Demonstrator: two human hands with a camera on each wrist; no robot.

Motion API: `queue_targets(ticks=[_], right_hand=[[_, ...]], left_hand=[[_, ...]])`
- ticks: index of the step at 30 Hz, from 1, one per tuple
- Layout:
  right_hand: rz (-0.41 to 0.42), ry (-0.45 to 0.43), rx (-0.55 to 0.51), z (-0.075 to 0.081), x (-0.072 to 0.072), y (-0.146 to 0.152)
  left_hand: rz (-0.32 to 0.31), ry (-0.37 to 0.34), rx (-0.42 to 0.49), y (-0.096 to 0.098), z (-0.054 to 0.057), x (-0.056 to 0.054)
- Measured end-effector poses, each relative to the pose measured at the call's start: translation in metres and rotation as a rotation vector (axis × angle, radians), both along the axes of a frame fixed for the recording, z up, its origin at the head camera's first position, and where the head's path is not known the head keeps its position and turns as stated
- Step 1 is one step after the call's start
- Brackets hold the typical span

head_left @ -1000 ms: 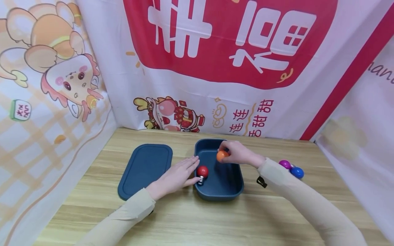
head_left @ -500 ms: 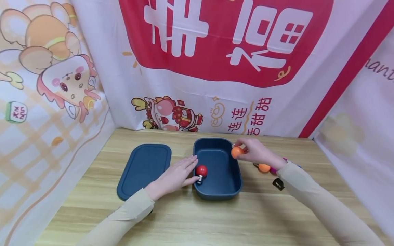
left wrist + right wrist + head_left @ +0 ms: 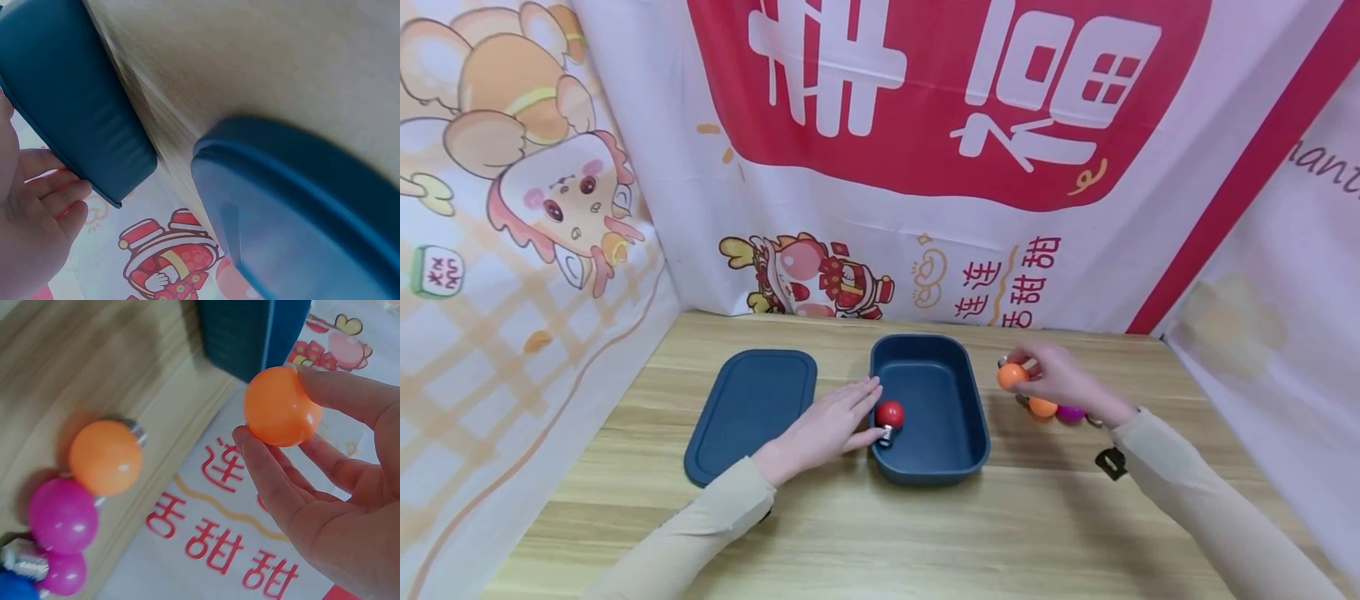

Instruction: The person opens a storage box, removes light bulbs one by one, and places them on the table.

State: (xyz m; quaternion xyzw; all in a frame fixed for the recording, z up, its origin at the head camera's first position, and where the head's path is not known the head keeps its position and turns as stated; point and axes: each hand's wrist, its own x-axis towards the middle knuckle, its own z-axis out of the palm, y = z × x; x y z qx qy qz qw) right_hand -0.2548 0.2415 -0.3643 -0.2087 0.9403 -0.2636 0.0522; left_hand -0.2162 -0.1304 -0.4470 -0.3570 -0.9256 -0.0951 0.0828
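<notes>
My right hand (image 3: 1060, 375) pinches an orange toy light bulb (image 3: 1012, 377) between thumb and fingers, above the table just right of a dark blue box (image 3: 951, 475). In the right wrist view, the held orange bulb (image 3: 281, 407) shows its round end. My left hand (image 3: 823, 429) rests with straight fingers on the box's left rim, its thumb reaching over the edge. Beside that thumb, a red bulb (image 3: 891, 414) with a silver screw base lies inside the box. The left wrist view shows the fingers (image 3: 65, 194) touching the box's outer wall (image 3: 75, 94).
Left of the box a dark blue lid (image 3: 756, 412) lies flat. To the right, another orange bulb (image 3: 106, 457), purple bulbs (image 3: 64, 515) and a blue bulb (image 3: 17, 587) lie close together, partly hidden by my right arm in the head view. A printed cloth (image 3: 820, 192) hangs behind the table.
My right hand has moved right with the orange bulb, from over the box to outside its right rim. The left hand and the red bulb have stayed in place.
</notes>
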Motion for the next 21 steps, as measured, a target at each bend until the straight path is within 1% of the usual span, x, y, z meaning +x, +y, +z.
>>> queue_targets(ticks=[4,9,14,21], right_hand=[[-0.039,-0.037,0.011,-0.003,0.003,0.016],[-0.052,-0.026,0.012,-0.007,0.003,0.038],[-0.093,-0.002,0.021,-0.010,0.003,0.062],[-0.165,-0.014,0.067,-0.015,0.002,0.098]], left_hand=[[0.003,-0.015,-0.005,0.000,0.000,0.000],[0.004,-0.020,0.001,0.000,0.002,0.001],[0.003,-0.010,-0.006,0.000,0.002,0.001],[0.006,-0.008,-0.004,0.001,0.000,0.000]])
